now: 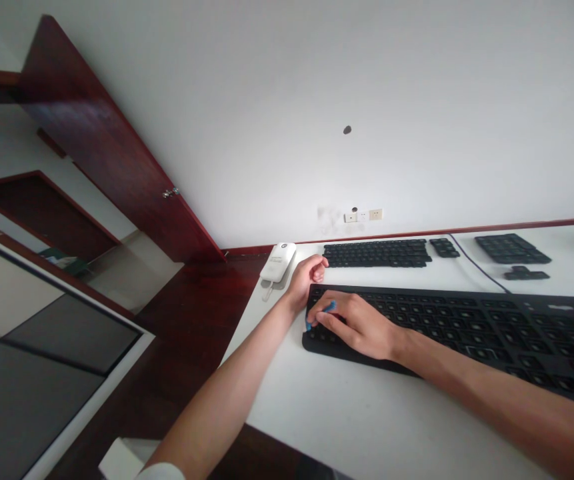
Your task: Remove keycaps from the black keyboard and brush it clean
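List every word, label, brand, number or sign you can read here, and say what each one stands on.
Nothing can be read with certainty.
White device: small lines of print on its face, too blurred to read.
Black keyboard: a pale mark near its upper right corner, too blurred to read.
Black keycaps behind the keyboard: any lettering is too small to make out.

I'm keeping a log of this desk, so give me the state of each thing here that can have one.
Near door, open.
Far door, apparently shut.
Wall sockets, no plugs visible.
White device, lying down; on or off unclear.
Black keycaps, detached, laid out in groups.
Keyboard, apparently stripped of keycaps where visible.
Blue tool, held in the right hand.
Left hand, fingers curled.
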The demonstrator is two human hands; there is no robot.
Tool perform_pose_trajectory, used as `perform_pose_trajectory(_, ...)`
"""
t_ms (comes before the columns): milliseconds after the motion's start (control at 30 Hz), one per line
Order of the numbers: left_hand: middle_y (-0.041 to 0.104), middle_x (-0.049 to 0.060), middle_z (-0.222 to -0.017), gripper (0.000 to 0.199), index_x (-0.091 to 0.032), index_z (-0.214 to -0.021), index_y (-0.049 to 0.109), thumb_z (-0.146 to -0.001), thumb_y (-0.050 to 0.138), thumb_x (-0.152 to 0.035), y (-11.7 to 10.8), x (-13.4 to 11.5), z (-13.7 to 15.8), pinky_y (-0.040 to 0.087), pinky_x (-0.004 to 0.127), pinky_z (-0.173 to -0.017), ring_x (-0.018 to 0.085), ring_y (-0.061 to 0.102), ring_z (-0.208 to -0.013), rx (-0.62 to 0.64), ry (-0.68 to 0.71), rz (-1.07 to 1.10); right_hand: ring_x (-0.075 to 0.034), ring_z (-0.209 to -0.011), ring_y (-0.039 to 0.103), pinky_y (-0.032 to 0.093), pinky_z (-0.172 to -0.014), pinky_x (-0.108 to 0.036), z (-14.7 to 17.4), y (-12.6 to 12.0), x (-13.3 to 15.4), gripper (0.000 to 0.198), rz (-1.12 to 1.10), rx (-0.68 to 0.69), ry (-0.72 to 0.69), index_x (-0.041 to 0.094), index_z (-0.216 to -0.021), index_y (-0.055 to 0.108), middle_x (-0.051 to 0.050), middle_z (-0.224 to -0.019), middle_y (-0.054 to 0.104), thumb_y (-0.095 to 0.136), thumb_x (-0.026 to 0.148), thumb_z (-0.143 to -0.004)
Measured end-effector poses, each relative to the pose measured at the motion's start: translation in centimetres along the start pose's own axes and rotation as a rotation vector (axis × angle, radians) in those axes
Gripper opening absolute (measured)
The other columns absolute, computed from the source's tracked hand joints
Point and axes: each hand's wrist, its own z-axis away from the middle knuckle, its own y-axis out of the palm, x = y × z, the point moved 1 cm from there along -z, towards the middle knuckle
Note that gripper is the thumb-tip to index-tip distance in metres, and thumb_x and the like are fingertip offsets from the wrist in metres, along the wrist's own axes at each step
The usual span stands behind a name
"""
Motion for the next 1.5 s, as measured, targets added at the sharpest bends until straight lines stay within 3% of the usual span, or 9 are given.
perform_pose_trajectory(267,0.033,-0.006,-0.056,0.021,-0.015,-0.078,0.062,-0.083,0.069,-0.035,0.0,0.0,0.0,0.024,0.021,-0.049,0.007,0.029,-0.052,0.001,0.0,-0.005,-0.022,-0.095,0.07,0.054,-0.091,-0.036,-0.1,-0.2,0.1,0.035,-0.022,-0.111,0.052,0.018,-0.101,0.071,-0.009,-0.101,0.075,0.04,0.032,-0.11)
perform_pose_trajectory(400,0.032,-0.007,-0.056,0.025,-0.016,-0.077,0.061,-0.081,0.072,-0.039,-0.2,0.2,-0.2,0.025,0.02,-0.048,0.007,0.029,-0.05,-0.014,0.004,-0.016,-0.021,-0.089,0.07,0.055,-0.086,-0.035,-0.1,0.0,0.0,0.035,-0.045,0.04,0.065,0.018,-0.098,0.072,-0.008,-0.097,0.075,0.042,0.032,-0.109)
perform_pose_trajectory(767,0.033,-0.007,-0.056,0.022,-0.016,-0.076,0.062,-0.081,0.071,-0.035,-0.2,0.1,0.0,0.026,0.02,-0.048,0.006,0.03,-0.05,-0.011,0.004,-0.022,-0.022,-0.094,0.071,0.055,-0.09,-0.036,-0.3,-0.2,0.1,0.036,-0.056,-0.084,0.079,0.018,-0.101,0.073,-0.009,-0.1,0.077,0.041,0.032,-0.11)
perform_pose_trajectory(867,0.033,-0.006,-0.057,0.021,-0.015,-0.077,0.062,-0.083,0.07,-0.035,-0.2,0.1,0.0,0.027,0.02,-0.049,0.006,0.031,-0.051,-0.007,0.011,-0.011,-0.021,-0.09,0.072,0.055,-0.086,-0.034,-0.3,-0.1,0.1,0.037,-0.05,-0.001,0.075,0.018,-0.099,0.074,-0.008,-0.096,0.077,0.043,0.034,-0.109)
perform_pose_trajectory(1000,0.033,-0.007,-0.057,0.023,-0.016,-0.077,0.061,-0.082,0.071,-0.036,-0.1,0.1,0.1,0.027,0.02,-0.049,0.006,0.031,-0.051,-0.01,0.009,-0.014,-0.021,-0.091,0.072,0.055,-0.087,-0.034,-0.2,0.0,0.1,0.038,-0.076,-0.034,0.076,0.019,-0.098,0.074,-0.008,-0.099,0.078,0.041,0.035,-0.11)
perform_pose_trajectory(1100,0.033,-0.007,-0.057,0.023,-0.016,-0.077,0.061,-0.081,0.071,-0.036,-0.1,0.1,0.0,0.027,0.02,-0.048,0.006,0.031,-0.05,-0.012,0.014,-0.019,-0.02,-0.088,0.072,0.055,-0.085,-0.033,-0.2,0.0,0.1,0.039,-0.085,0.029,0.095,0.019,-0.093,0.074,-0.007,-0.096,0.078,0.043,0.034,-0.109)
perform_pose_trajectory(1233,0.034,-0.006,-0.056,0.023,-0.016,-0.076,0.061,-0.082,0.07,-0.036,-0.2,0.2,-0.1,0.029,0.019,-0.048,0.006,0.033,-0.05,-0.012,0.012,-0.038,-0.02,-0.089,0.072,0.054,-0.09,-0.034,-0.4,-0.3,0.0,0.042,-0.163,-0.059,0.154,0.018,-0.096,0.073,-0.006,-0.093,0.077,0.038,0.037,-0.111)
perform_pose_trajectory(1367,0.033,-0.006,-0.057,0.023,-0.016,-0.075,0.06,-0.082,0.07,-0.036,0.0,-0.2,0.1,0.03,0.018,-0.047,0.005,0.033,-0.049,-0.018,0.017,-0.041,-0.02,-0.088,0.07,0.053,-0.09,-0.035,-0.6,-0.2,-0.3,0.046,-0.165,0.031,0.148,0.019,-0.088,0.072,-0.006,-0.092,0.076,0.038,0.04,-0.111)
perform_pose_trajectory(1500,0.036,-0.007,-0.057,0.025,-0.018,-0.077,0.059,-0.08,0.07,-0.04,0.7,-0.8,0.8,0.025,0.02,-0.04,0.005,0.031,-0.041,-0.027,-0.049,-0.073,-0.02,-0.083,0.07,0.053,-0.084,-0.033,-0.7,0.2,-1.2,0.047,-0.241,-0.136,0.275,0.018,-0.088,0.069,-0.007,-0.088,0.077,0.041,0.047,-0.11)
